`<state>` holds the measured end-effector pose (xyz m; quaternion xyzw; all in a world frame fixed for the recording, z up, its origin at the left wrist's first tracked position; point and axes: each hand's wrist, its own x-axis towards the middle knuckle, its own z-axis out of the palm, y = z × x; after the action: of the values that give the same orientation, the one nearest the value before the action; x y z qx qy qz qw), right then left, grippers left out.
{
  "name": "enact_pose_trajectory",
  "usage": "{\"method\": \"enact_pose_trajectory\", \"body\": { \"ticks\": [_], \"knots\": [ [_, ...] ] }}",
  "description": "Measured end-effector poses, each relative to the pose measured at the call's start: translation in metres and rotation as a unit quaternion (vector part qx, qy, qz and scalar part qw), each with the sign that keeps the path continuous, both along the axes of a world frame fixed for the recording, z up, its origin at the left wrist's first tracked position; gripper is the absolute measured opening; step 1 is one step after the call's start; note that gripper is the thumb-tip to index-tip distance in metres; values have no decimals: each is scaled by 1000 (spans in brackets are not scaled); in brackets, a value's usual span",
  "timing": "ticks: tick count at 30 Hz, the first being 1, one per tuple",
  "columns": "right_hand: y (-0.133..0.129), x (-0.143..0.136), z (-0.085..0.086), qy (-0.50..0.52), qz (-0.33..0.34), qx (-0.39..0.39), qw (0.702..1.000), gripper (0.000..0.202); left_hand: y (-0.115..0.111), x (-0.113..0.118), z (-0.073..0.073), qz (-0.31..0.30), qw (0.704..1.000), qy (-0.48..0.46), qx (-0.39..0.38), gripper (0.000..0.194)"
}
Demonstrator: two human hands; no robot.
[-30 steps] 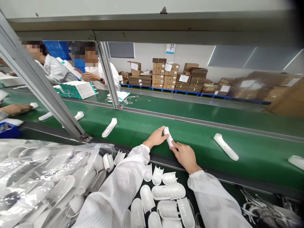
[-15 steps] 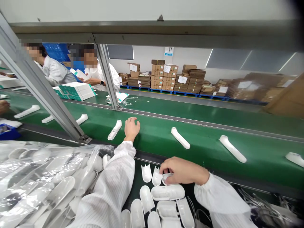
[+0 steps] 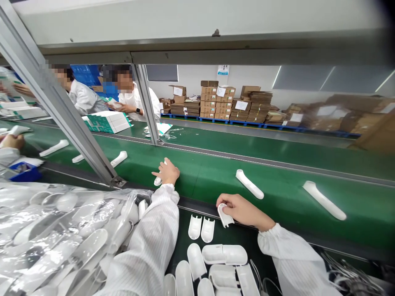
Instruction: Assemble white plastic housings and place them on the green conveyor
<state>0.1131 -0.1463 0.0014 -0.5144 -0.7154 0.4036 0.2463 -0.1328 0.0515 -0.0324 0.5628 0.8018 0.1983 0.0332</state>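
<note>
On the green conveyor belt (image 3: 203,168), my left hand (image 3: 169,172) closes over a white angled plastic housing (image 3: 158,181); the hand hides most of it. My right hand (image 3: 239,207) pinches a short white plastic cover (image 3: 226,221) with a rounded end and small prongs, held just above the near belt edge. Beside it on the dark bench lie two similar short covers (image 3: 195,227). Below them, several white rounded covers (image 3: 224,254) lie close together.
More white housings (image 3: 249,184) are spaced along the belt. A clear bag of white parts (image 3: 61,238) fills the left. A metal post (image 3: 77,123) slants across the left side. Cables (image 3: 348,271) lie at right. Co-workers (image 3: 138,98) handle white-and-green boxes (image 3: 108,122) across the belt.
My left hand has come down onto a housing. My right hand has lifted a short cover off the bench towards the belt. The other housings sit further right in view.
</note>
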Motion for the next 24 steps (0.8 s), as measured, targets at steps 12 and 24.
{"method": "enact_pose_trajectory", "body": {
  "ticks": [12,24],
  "knots": [
    [24,-5,-45,171,-165,50,970,42,-10,26,22,-127,991,-15,-46,42],
    [17,-19,-46,-63,-89,200,974,42,-34,85,-3,-238,970,-31,-31,35]
  ]
}}
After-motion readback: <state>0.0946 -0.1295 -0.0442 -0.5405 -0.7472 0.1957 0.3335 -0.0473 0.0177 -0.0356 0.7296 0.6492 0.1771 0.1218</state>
